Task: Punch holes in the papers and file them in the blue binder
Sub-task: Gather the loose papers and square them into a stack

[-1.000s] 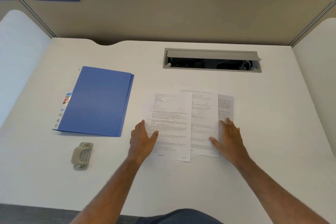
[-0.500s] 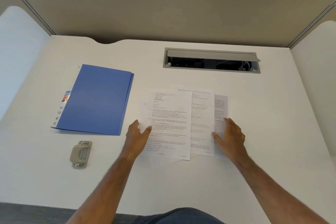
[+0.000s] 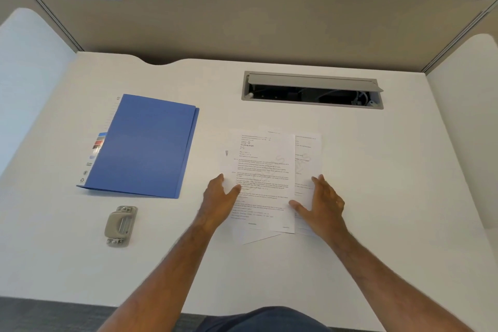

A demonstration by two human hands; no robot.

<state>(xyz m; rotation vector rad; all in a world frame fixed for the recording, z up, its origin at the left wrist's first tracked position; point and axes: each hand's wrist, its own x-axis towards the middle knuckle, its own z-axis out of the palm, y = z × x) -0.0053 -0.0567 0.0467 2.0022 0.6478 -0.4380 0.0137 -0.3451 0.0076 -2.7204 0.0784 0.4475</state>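
- Head view looks down on a white desk top (image 3: 377,197) where nothing of the task looks finished yet: the white printed paper sheets (image 3: 265,170) lie loose and fanned, some edges sticking out at the right and at the near corner, and no punched holes can be made out along any edge.
- Left hand (image 3: 219,201) rests flat at the left edge of the sheets, fingers straight and thumb on the top page; it grips nothing.
- Right hand (image 3: 322,206) lies flat on the right side of the sheets in the same manner, fingers extended, thumb spread toward the middle; it too holds nothing. The hands are apart, one on each side of the pile.
- By my reading, the step in hand is squaring the sheets into one even stack, the first step before any punching.
- Small beige hole punch with a metal lever (image 3: 120,225) sits untouched near the front left of the desk, well apart from the papers.
- Closed blue card binder (image 3: 142,145) lies flat to the left of the papers, just behind the punch, with a white sheet with coloured marks peeking from under its left side.
- Left to do, as I judge it: align the stack, punch it, open the binder, thread the sheets in.
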